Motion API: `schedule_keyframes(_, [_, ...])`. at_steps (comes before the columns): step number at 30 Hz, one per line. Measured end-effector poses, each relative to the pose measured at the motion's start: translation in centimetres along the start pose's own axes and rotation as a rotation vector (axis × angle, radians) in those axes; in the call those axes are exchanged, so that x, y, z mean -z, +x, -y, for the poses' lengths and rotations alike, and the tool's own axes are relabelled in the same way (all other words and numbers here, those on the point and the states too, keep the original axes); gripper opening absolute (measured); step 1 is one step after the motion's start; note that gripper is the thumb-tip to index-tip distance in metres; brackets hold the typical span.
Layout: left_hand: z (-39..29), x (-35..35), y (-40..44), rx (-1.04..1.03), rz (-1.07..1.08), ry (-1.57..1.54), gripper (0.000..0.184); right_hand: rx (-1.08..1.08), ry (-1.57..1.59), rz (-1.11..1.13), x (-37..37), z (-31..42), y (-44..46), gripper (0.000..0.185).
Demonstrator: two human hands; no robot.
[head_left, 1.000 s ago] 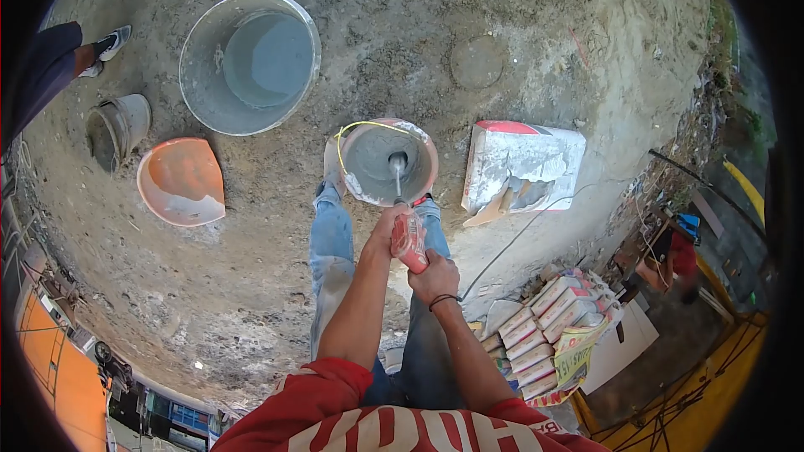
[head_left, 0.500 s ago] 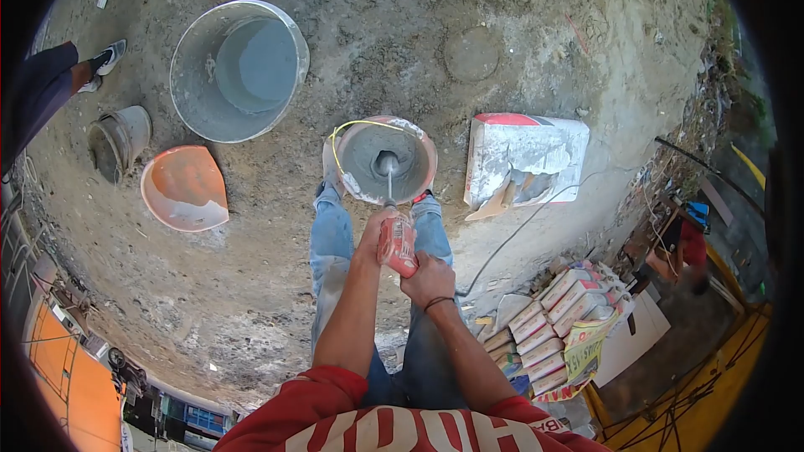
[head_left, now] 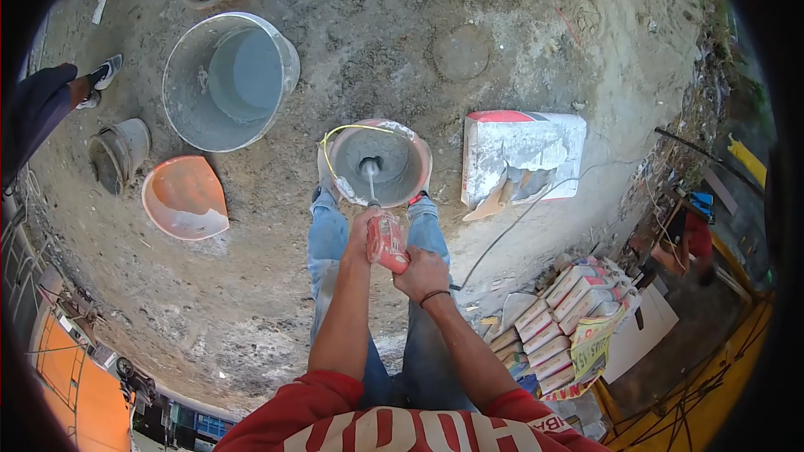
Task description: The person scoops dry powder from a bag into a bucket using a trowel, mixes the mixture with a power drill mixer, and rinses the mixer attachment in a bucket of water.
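Both my hands hold a red power drill (head_left: pixel 387 244) out in front of my body. My left hand (head_left: pixel 363 230) is wrapped round its front end, and my right hand (head_left: pixel 423 274) grips the rear handle. A metal mixing shaft (head_left: pixel 371 184) runs from the drill down into grey wet mix (head_left: pixel 387 151). The paddle end is sunk in the mix and hidden. Holding the mix is a bucket (head_left: pixel 424 163) with a yellow handle, standing between my feet.
A large tub of water (head_left: pixel 289 75) stands ahead left, near a broken orange bucket piece (head_left: pixel 188 192) and a small bucket (head_left: pixel 134 138). To the right lies a torn cement bag (head_left: pixel 523 146), with a cable (head_left: pixel 519 222) across it. Bags are stacked (head_left: pixel 553 326) behind right. A person's leg (head_left: pixel 79 88) shows at left.
The shaft has moved left inside the bucket, and the drill and both hands have shifted slightly left with it. Both hands keep their grip. The whole view has moved a little.
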State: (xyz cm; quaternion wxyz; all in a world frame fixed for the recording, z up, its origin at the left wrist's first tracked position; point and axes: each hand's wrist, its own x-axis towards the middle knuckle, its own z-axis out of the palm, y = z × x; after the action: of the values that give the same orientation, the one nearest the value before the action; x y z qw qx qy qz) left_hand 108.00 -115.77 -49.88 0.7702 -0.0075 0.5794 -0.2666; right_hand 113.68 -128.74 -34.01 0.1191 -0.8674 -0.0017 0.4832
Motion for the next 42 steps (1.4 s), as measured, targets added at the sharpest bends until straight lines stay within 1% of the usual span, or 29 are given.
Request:
schedule_keyframes(4, [-0.9,-0.1,0.5,-0.010,0.004,0.006,0.036,0.003,0.029,-0.006,0.7,0.4,0.5,0.028])
schedule_keyframes(7, [-1.7,-0.3,0.8,-0.051,-0.026,0.069,0.035,0.027,0.059,-0.032,0.6,0.3,1.1,0.027])
schedule_keyframes(10, [-2.2,-1.1,0.8,-0.062,0.038,0.026,0.032,0.028,0.058,-0.030,0.6,0.4,1.7,0.027])
schedule_keyframes(12, [-2.4,-1.7,0.8,-0.151,-0.013,-0.024,0.029,0.037,0.053,-0.040,0.8,0.6,1.7,0.028])
schedule_keyframes(15, [-2.9,-3.3,0.2,-0.110,-0.058,0.076,0.028,-0.011,0.052,-0.033,1.5,0.4,2.0,0.029])
schedule_keyframes(19, [-2.9,-4.8,0.5,-0.118,-0.015,0.131,0.029,-0.033,0.063,-0.059,1.7,0.0,1.9,0.030])
schedule_keyframes(21, [-2.5,-4.9,0.7,-0.099,-0.056,0.122,0.031,-0.077,0.111,-0.029,2.0,-0.3,1.8,0.030])
schedule_keyframes(25, [-2.3,-4.7,1.4,-0.097,-0.028,0.155,0.031,-0.081,0.138,-0.031,1.8,-1.1,1.8,0.031])
schedule_keyframes(27, [-2.1,-4.9,1.5,-0.032,-0.023,0.111,0.027,-0.096,0.149,-0.026,1.9,-1.3,1.7,0.032])
schedule_keyframes(29, [-2.1,-5.2,2.0,-0.030,-0.025,0.153,0.028,-0.095,0.161,-0.033,2.1,-1.7,1.8,0.032])
schedule_keyframes(31, [-2.0,-5.0,2.2,-0.029,-0.036,0.194,0.028,-0.093,0.175,-0.033,2.0,-1.9,1.6,0.032])
schedule_keyframes(33, [-1.7,-5.4,2.4,-0.051,-0.116,0.180,0.030,-0.103,0.179,-0.040,2.4,-2.0,1.5,0.032])
schedule_keyframes(39, [-1.7,-5.7,2.5,-0.046,-0.094,0.244,0.032,-0.110,0.207,-0.065,2.1,-2.4,1.7,0.034])
schedule_keyframes(42, [-1.7,-5.7,2.4,-0.043,-0.062,0.225,0.032,-0.106,0.209,-0.068,1.8,-2.6,1.7,0.034])
